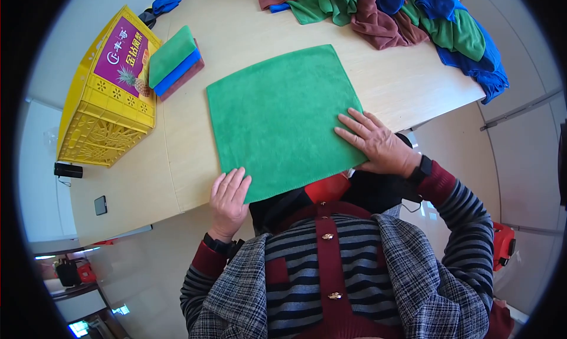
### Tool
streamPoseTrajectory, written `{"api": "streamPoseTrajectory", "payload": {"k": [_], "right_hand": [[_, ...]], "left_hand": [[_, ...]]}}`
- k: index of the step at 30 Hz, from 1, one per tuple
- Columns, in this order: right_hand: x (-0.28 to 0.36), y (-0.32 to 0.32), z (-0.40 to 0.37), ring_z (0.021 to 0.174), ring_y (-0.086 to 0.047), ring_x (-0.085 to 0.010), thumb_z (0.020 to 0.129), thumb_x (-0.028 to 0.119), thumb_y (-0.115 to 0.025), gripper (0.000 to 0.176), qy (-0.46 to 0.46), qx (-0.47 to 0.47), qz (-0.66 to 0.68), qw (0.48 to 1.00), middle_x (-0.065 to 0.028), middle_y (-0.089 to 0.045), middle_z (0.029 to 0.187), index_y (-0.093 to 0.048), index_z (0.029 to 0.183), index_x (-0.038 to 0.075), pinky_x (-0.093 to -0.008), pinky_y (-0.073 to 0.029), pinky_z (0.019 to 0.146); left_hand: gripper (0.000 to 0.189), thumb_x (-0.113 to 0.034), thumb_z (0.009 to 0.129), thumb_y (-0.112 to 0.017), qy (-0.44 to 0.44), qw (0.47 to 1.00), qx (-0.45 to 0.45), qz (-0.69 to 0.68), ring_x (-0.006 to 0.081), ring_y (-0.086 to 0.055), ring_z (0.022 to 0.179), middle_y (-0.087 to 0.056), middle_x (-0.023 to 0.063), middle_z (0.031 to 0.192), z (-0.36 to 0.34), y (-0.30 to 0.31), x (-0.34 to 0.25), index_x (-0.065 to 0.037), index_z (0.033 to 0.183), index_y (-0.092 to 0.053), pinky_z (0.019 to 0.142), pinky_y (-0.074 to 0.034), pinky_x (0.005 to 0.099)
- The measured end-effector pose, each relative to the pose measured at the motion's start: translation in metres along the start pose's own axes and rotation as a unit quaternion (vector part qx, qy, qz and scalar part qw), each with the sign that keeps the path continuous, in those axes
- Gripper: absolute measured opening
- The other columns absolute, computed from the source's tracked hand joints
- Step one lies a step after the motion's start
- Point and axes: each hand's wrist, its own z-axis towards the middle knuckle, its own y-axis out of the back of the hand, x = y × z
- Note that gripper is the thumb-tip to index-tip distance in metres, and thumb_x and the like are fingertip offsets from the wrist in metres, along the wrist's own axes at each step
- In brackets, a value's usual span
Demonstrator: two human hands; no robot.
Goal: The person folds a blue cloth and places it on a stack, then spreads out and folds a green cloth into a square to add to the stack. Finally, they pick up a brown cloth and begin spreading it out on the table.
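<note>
A green towel (283, 120) lies spread flat on the table, its near edge close to my body. My left hand (229, 198) rests at its near left corner, fingers stretched out over the cloth. On the right edge of the same towel lies my right hand (381, 141), flat with fingers apart, its thumb by the near right corner. To the left of the towel is a small pile of folded towels: a green folded towel (172, 55) on top, a blue one (178, 73) under it and a brownish-red one (184, 80) at the bottom.
A yellow plastic crate (121, 111) with a pineapple label stands on the table's left side. Crumpled green, blue and brown cloths (396, 17) heap at the far right, hanging over the edge. A phone (101, 205) and a black cylinder (68, 170) lie near the left edge.
</note>
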Motion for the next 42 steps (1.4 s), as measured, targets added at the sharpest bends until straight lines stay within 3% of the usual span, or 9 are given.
{"api": "streamPoseTrajectory", "payload": {"k": [6,11,14,17,18,25,34,40,42], "right_hand": [[0.008,-0.009,-0.031,0.150,-0.034,-0.0381,0.077,0.025,-0.083,0.088,0.040,-0.004,-0.060,0.997,-0.0175,-0.039,0.159,-0.042,0.153,0.012,-0.0523,-0.033,0.121],[0.022,0.002,-0.039,0.137,-0.050,-0.0346,0.086,0.015,-0.075,0.068,-0.042,-0.097,0.113,0.988,-0.0168,-0.053,0.147,-0.048,0.148,0.009,-0.0458,-0.040,0.115],[0.024,-0.008,-0.057,0.128,-0.058,-0.0290,0.091,0.013,-0.072,0.059,-0.165,-0.208,0.259,0.929,-0.0143,-0.059,0.139,-0.049,0.146,0.007,-0.0413,-0.043,0.112],[0.029,-0.037,-0.069,0.114,-0.063,-0.0182,0.099,0.016,-0.066,0.043,-0.371,-0.275,0.465,0.755,-0.0092,-0.065,0.122,-0.055,0.139,0.005,-0.0346,-0.050,0.099],[0.030,-0.042,-0.074,0.114,-0.063,-0.0182,0.099,0.016,-0.066,0.043,-0.377,-0.277,0.464,0.753,-0.0092,-0.065,0.122,-0.055,0.139,0.005,-0.0346,-0.050,0.099],[0.048,-0.022,-0.058,0.113,-0.058,-0.0124,0.103,0.013,-0.059,0.030,-0.297,-0.224,0.684,0.627,-0.0033,-0.061,0.127,-0.061,0.132,0.006,-0.0283,-0.046,0.101],[0.041,-0.028,-0.062,0.099,-0.059,-0.0066,0.101,0.010,-0.063,0.024,-0.290,-0.143,0.617,0.717,-0.0008,-0.067,0.112,-0.068,0.124,0.004,-0.0227,-0.048,0.093],[0.002,0.025,-0.060,0.094,-0.062,-0.0097,0.102,0.015,-0.061,0.024,-0.277,-0.010,0.765,0.582,-0.0004,-0.068,0.109,-0.068,0.121,0.003,-0.0247,-0.048,0.091],[-0.011,0.030,-0.047,0.093,-0.063,-0.0106,0.102,0.015,-0.060,0.025,-0.267,0.003,0.793,0.548,-0.0012,-0.068,0.109,-0.067,0.122,0.002,-0.0255,-0.050,0.090]], "left_hand": [[0.043,0.006,0.065,-0.070,0.017,0.996,-0.017,-0.084,0.0301,-0.068,0.106,-0.072,0.0117,0.114,0.007,0.025,-0.004,-0.003,0.107,-0.069,0.099,-0.051,0.0473],[0.038,0.006,0.067,-0.072,0.038,0.991,-0.025,-0.125,0.0327,-0.069,0.102,-0.073,0.0132,0.109,0.012,0.023,-0.001,-0.002,0.104,-0.070,0.095,-0.051,0.0464],[0.039,0.006,0.065,-0.072,0.037,0.992,-0.030,-0.118,0.0315,-0.069,0.101,-0.073,0.0123,0.108,0.011,0.023,-0.003,-0.003,0.103,-0.070,0.095,-0.052,0.0460],[0.040,0.006,0.064,-0.072,0.031,0.992,-0.032,-0.114,0.0311,-0.069,0.100,-0.073,0.0118,0.108,0.013,0.020,-0.003,-0.003,0.103,-0.071,0.095,-0.052,0.0456],[0.040,0.006,0.064,-0.072,0.035,0.992,-0.033,-0.113,0.0313,-0.069,0.100,-0.073,0.0118,0.109,0.011,0.019,-0.003,-0.003,0.103,-0.071,0.095,-0.052,0.0454],[0.036,0.006,0.068,-0.073,0.047,0.992,-0.034,-0.111,0.0337,-0.068,0.101,-0.073,0.0129,0.109,0.007,0.017,-0.006,-0.002,0.103,-0.072,0.095,-0.052,0.0445],[0.034,0.007,0.067,-0.073,0.053,0.988,-0.018,-0.144,0.0336,-0.068,0.101,-0.074,0.0129,0.107,0.005,0.028,0.000,-0.002,0.100,-0.072,0.094,-0.052,0.0431],[0.034,0.010,0.066,-0.070,0.100,0.963,0.057,-0.246,0.0295,-0.069,0.097,-0.074,0.0121,0.103,0.030,0.066,0.021,-0.001,0.098,-0.072,0.091,-0.052,0.0394],[0.028,0.009,0.070,-0.070,0.205,0.926,0.051,-0.312,0.0216,-0.070,0.091,-0.074,0.0111,0.096,0.044,0.072,0.035,0.002,0.096,-0.071,0.083,-0.054,0.0337]]}}
